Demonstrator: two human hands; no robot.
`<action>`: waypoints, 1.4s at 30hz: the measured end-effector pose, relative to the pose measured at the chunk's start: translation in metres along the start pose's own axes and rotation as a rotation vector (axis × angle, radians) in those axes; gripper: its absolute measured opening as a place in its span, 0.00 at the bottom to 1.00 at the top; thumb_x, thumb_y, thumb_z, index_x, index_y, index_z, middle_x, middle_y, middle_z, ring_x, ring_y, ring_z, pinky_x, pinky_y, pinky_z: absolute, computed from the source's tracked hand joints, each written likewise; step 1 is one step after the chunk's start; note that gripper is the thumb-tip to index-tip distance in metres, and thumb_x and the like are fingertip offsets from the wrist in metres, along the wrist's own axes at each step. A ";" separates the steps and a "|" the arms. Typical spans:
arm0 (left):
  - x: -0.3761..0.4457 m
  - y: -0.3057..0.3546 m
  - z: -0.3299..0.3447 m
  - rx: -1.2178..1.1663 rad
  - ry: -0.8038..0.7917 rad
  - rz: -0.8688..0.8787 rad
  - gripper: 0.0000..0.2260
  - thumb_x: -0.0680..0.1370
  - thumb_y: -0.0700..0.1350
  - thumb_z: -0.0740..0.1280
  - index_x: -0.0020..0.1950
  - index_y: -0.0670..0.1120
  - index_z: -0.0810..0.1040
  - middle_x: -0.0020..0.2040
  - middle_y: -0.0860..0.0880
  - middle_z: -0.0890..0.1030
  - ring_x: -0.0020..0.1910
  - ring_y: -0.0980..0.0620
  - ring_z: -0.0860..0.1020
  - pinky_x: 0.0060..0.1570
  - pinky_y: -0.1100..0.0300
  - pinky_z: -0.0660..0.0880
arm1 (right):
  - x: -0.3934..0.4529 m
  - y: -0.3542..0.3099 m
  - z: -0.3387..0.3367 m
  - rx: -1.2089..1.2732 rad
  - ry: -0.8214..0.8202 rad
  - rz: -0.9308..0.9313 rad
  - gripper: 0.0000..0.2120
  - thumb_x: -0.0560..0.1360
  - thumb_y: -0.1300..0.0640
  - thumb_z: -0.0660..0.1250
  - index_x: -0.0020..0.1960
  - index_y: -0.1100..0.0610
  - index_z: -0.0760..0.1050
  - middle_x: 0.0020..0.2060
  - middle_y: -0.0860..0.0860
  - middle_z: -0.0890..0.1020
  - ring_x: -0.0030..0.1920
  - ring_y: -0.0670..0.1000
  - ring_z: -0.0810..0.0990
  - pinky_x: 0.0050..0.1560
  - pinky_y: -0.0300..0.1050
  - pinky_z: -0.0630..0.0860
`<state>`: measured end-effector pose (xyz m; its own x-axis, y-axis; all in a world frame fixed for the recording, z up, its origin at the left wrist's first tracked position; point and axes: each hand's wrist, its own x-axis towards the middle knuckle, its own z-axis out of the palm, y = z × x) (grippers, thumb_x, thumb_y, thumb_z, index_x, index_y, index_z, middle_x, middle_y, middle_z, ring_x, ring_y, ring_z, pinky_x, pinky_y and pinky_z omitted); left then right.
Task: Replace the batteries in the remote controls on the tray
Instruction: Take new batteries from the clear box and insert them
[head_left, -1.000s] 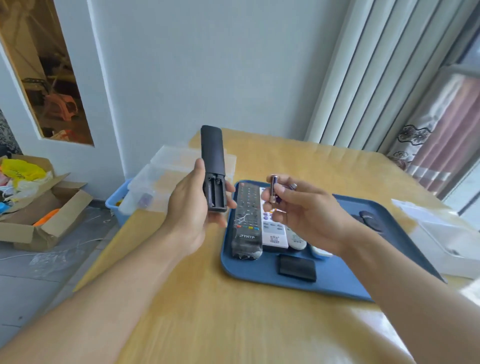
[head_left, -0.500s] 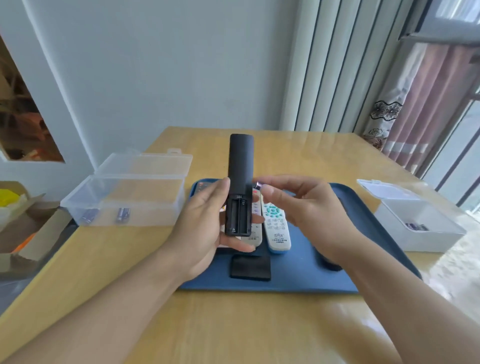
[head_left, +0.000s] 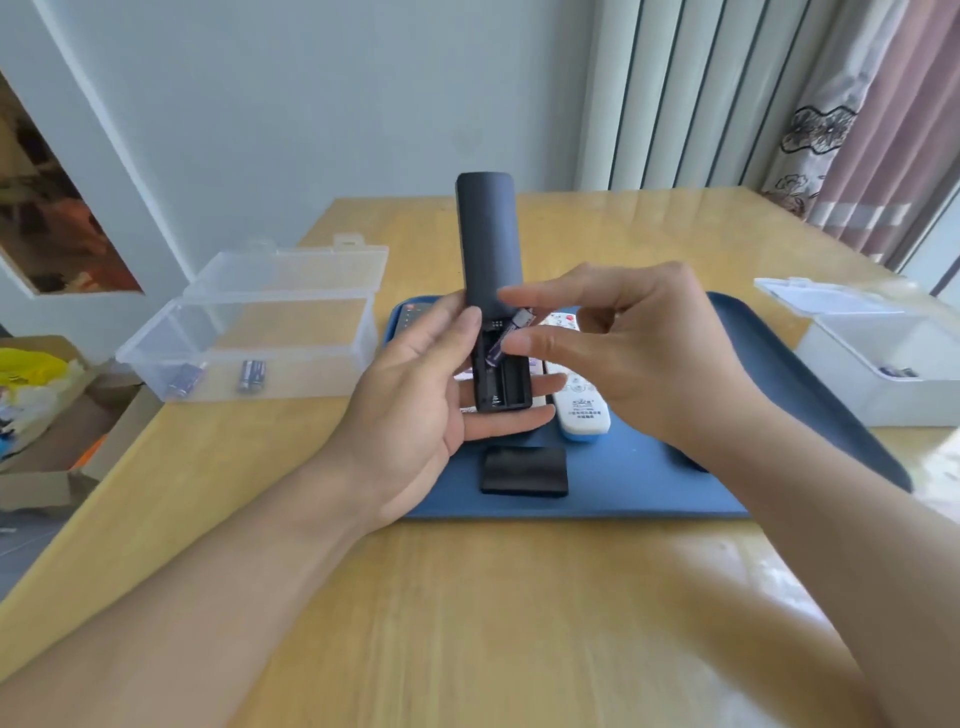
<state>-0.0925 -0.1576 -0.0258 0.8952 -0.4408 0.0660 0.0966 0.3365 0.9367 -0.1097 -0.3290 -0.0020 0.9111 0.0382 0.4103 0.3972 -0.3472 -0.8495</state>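
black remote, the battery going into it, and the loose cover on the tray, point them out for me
black remote (head_left: 487, 244), head view, on its upper back.
battery (head_left: 511, 332), head view, mid-body, between the right fingertips.
loose cover (head_left: 523, 470), head view, on its flat top.

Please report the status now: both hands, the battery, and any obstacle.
Left hand holds black remote, compartment open. Right hand pinches battery, tilted, lower end entering the left slot, not seated. Nothing in the way.
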 end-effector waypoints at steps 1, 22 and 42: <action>0.000 0.000 0.000 -0.005 -0.004 0.000 0.16 0.86 0.44 0.54 0.70 0.45 0.75 0.58 0.45 0.84 0.52 0.39 0.85 0.52 0.40 0.82 | -0.001 -0.002 0.000 -0.002 -0.002 -0.009 0.10 0.70 0.60 0.78 0.50 0.49 0.85 0.28 0.36 0.78 0.23 0.44 0.63 0.25 0.28 0.63; 0.000 0.001 -0.001 -0.161 -0.006 -0.093 0.16 0.85 0.43 0.58 0.71 0.41 0.73 0.63 0.37 0.82 0.57 0.38 0.83 0.54 0.40 0.81 | -0.002 -0.005 0.002 -0.206 0.050 0.025 0.20 0.63 0.48 0.82 0.47 0.51 0.76 0.34 0.45 0.71 0.25 0.42 0.70 0.29 0.34 0.64; 0.006 0.009 -0.013 -0.158 0.188 0.055 0.12 0.85 0.44 0.58 0.65 0.41 0.75 0.57 0.41 0.85 0.55 0.40 0.85 0.54 0.45 0.82 | 0.008 -0.012 -0.014 0.981 -0.212 0.286 0.18 0.75 0.71 0.60 0.61 0.58 0.64 0.59 0.62 0.83 0.53 0.58 0.86 0.55 0.43 0.82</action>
<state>-0.0805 -0.1462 -0.0211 0.9646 -0.2612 0.0363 0.0996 0.4884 0.8669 -0.1086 -0.3378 0.0165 0.9481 0.2715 0.1656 -0.0078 0.5406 -0.8413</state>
